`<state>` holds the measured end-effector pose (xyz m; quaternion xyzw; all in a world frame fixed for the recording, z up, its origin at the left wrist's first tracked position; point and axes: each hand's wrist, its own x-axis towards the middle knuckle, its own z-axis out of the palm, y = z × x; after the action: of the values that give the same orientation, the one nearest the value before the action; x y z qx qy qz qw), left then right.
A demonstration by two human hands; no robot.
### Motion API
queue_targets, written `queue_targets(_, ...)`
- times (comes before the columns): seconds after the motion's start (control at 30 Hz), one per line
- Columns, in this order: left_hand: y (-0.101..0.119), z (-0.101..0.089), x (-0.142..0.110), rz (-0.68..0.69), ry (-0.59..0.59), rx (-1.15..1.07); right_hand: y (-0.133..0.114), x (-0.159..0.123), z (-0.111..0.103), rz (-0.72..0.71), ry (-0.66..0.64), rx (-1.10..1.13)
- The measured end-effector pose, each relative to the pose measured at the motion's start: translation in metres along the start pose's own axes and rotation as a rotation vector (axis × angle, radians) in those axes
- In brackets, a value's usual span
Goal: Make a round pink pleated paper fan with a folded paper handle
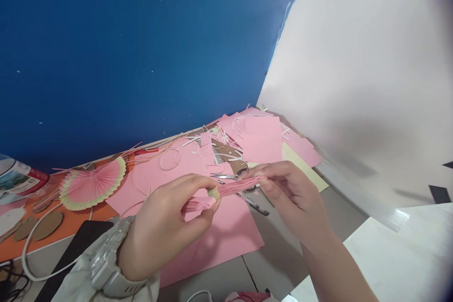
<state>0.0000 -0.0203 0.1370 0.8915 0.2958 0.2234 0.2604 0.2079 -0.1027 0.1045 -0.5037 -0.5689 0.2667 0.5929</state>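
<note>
A narrow bundle of pleated pink paper (235,187) with a yellow-green edge stretches between my hands above the table. My left hand (177,219), with a pale watch (112,264) on its wrist, pinches the bundle near the yellow-green part. The far end is held between the thumb and fingers of my right hand (288,193). Behind the bundle lie scissors (226,176), partly hidden by my fingers and the paper. A pen (255,204) rests on the table just below the bundle. Pink paper sheets (226,245) are spread beneath my hands.
A finished pink paper fan (92,184) with a yellow-green rim lies at left, near cardboard discs (48,225) and a labelled plastic jar (19,177). A white cable (25,255) loops beside a black flat object (76,255). Paper scraps lie along the blue wall (141,56).
</note>
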Motion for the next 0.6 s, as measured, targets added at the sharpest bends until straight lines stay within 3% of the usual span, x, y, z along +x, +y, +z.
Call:
queue_targets(0.17, 0.003, -0.001, -0.003, 0.048, 0.02, -0.058, -0.003, 0.0, 0.002, 0.009, -0.014, 0.17)
queue_targets(0.33, 0.007, 0.013, -0.005, -0.012, 0.064, -0.253, 0.002, 0.0, 0.028, 0.002, -0.069, 0.329)
queue_targets(0.5, 0.003, 0.031, 0.001, -0.299, -0.021, -0.848, 0.004, 0.004, 0.052, 0.059, 0.116, 0.368)
queue_targets(0.6, 0.0, 0.034, 0.005, -0.345, -0.104, -1.196, -0.003, 0.008, 0.05, 0.111, 0.285, 0.338)
